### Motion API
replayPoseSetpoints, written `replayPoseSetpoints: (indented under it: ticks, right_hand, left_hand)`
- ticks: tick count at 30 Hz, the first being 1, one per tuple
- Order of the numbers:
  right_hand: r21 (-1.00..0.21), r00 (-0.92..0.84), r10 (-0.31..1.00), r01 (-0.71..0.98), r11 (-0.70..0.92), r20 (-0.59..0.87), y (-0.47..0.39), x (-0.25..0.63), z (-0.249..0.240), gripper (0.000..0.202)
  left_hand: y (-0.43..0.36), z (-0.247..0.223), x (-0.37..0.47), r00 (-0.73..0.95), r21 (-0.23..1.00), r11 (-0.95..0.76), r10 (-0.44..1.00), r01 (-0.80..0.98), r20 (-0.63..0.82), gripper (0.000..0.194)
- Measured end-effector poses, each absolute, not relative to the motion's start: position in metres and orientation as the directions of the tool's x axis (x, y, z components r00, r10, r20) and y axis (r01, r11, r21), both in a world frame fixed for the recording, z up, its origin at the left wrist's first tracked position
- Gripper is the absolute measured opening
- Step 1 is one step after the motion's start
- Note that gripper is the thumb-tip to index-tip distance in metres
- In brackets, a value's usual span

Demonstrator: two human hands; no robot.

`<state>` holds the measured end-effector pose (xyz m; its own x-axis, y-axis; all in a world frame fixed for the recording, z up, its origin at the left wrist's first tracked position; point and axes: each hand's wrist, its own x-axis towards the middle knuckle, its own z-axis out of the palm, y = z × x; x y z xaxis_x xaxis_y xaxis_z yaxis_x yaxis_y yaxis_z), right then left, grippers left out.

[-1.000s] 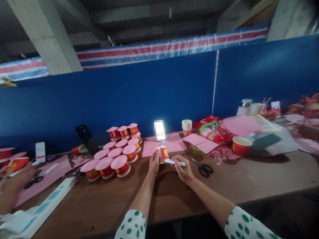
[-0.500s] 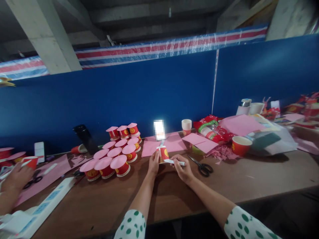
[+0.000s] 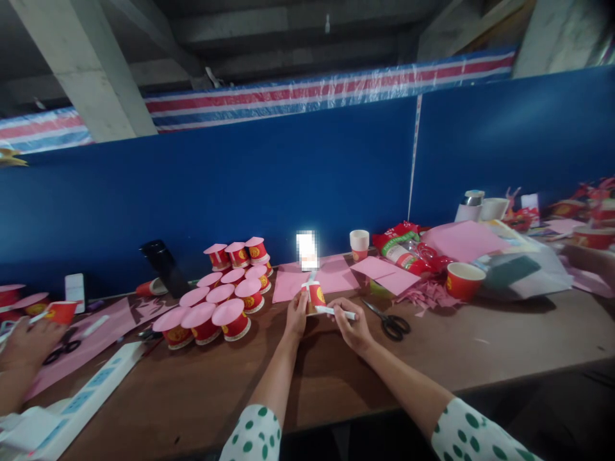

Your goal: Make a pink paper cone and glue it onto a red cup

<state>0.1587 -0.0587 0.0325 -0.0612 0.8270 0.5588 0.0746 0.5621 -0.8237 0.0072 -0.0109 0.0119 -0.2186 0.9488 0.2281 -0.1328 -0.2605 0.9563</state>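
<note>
A pen (image 3: 328, 311) was held to a cup (image 3: 316, 294).
The left hand (image 3: 297, 314) gripped the cup in front of pink paper (image 3: 340, 276); the right hand's (image 3: 353, 326) fingers were closed on the pen, tip at the cup's lower edge. Scissors (image 3: 394, 328) lay nearby.

Your left hand (image 3: 297, 314) hides part of the red cup (image 3: 315, 294); the bottom edge crops both your dotted sleeves (image 3: 254, 433)

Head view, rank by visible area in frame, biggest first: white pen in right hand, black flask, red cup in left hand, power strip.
1. Power strip; nearness to the camera may enlarge it
2. Black flask
3. Red cup in left hand
4. White pen, partly covered by right hand
</note>
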Motion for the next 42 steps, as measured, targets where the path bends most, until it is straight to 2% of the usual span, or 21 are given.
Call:
replayPoseSetpoints:
  ticks: [8, 17, 42]
  right_hand:
    - [-0.803, -0.102, 0.815, 0.136, 0.58, 0.571, -0.0594, 0.1594, 0.0323, 0.021]
    - [-0.8, -0.077, 0.813, 0.144, 0.582, 0.577, -0.0601, 0.1594, 0.0335, 0.02]
    - [-0.784, -0.058, 0.803, 0.184, 0.592, 0.593, -0.061, 0.1588, 0.0337, 0.022]
  left_hand:
    - [-0.0107, 0.0103, 0.0072, -0.196, 0.949, -0.299, 0.941, -0.098, 0.276, 0.039]
    - [-0.012, 0.0125, 0.0072, -0.224, 0.959, -0.259, 0.947, -0.117, 0.228, 0.041]
    - [-0.0122, 0.0119, 0.0081, -0.251, 0.964, -0.248, 0.943, -0.092, 0.218, 0.044]
